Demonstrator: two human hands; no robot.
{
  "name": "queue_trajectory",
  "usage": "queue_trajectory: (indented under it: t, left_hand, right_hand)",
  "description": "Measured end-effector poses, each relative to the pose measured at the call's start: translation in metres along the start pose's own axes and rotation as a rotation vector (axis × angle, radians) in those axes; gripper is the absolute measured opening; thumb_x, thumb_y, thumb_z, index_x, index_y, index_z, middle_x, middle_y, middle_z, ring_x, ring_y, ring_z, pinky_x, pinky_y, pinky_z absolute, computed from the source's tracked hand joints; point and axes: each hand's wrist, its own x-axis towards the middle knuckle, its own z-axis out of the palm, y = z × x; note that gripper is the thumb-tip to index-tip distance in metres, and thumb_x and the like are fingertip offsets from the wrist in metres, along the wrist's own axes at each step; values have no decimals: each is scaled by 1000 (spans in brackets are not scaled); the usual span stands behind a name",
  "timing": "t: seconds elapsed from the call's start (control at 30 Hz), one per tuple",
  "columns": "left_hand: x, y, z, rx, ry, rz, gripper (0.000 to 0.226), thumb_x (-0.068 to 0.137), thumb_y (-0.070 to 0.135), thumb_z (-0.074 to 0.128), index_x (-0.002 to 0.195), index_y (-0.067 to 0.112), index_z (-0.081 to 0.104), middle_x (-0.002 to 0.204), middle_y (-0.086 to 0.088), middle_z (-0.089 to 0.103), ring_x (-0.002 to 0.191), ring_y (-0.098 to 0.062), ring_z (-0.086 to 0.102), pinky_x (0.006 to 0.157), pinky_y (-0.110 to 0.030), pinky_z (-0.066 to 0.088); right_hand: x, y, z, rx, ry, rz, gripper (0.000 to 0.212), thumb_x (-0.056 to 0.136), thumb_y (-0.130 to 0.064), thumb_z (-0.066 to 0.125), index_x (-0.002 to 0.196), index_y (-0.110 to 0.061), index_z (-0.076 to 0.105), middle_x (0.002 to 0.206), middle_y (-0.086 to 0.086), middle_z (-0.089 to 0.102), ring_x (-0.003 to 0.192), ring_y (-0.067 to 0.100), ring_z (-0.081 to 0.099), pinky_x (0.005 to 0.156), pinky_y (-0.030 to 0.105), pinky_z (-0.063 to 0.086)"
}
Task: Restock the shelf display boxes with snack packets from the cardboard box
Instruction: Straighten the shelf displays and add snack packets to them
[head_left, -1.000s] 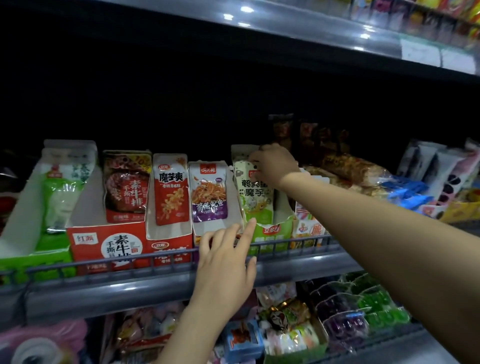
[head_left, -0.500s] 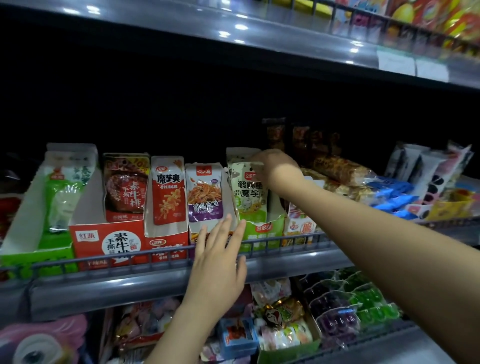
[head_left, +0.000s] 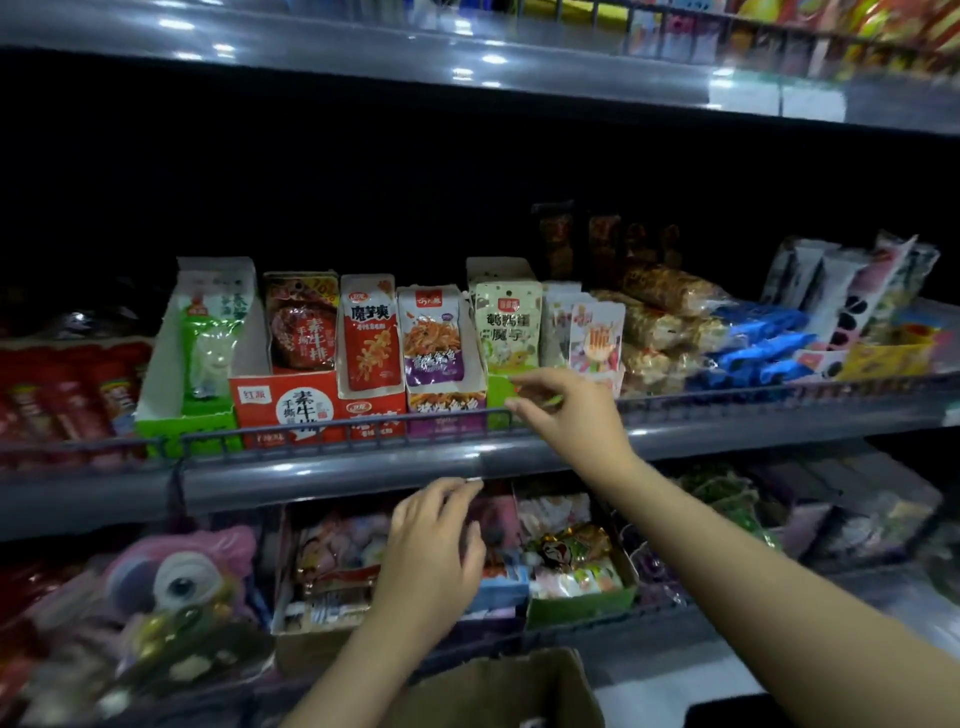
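Display boxes (head_left: 322, 410), hands (head_left: 566, 410) just before (empty)

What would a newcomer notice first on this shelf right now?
A row of bright snack packets stands upright in display boxes on the middle shelf. The right hand reaches at the green box's front, and the left hand hangs below over the lower shelf.

Display boxes (head_left: 317, 410) sit side by side on the middle shelf behind its wire rail: green-and-white one at left, then red, red, purple, green. Each is open at the top and front, with its packets standing upright and facing out. Snack packets (head_left: 367, 332) by box: pale green, dark red, red, white-purple, light green. Cardboard box (head_left: 498, 691): brown, flap open, at bottom edge below the lower shelf, contents not visible.
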Motion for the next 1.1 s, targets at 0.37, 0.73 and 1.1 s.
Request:
queue_trajectory:
  t: [0.37,0.73,1.1]
  left_hand:
    - [-98,-12,66,-287,-277,-478,38,95,23,45,134,24,45,126,4,48,105,-11,54,91,-26,44]
    - [-175,-69,170,-345,-446,-938,29,94,14,49,121,9,57,110,-10,64,89,-20,59,68,-21,36]
    - [-225,-104,240,-466,-673,-1178,35,97,20,49,131,14,53,136,-6,53,120,-23,52,99,-28,42]
  right_hand:
    - [-150,74,111,219,-178,395,20,83,-21,70,103,-18,69,83,-4,66,73,6,59,65,8,43]
    - [-267,160,212,218,-444,807,24,82,-20,70,104,-10,70,74,-5,62,79,22,65,73,33,52]
    - [-328,224,263,205,-577,1081,43,79,-12,73,119,-3,61,116,11,63,106,22,58,87,21,42]
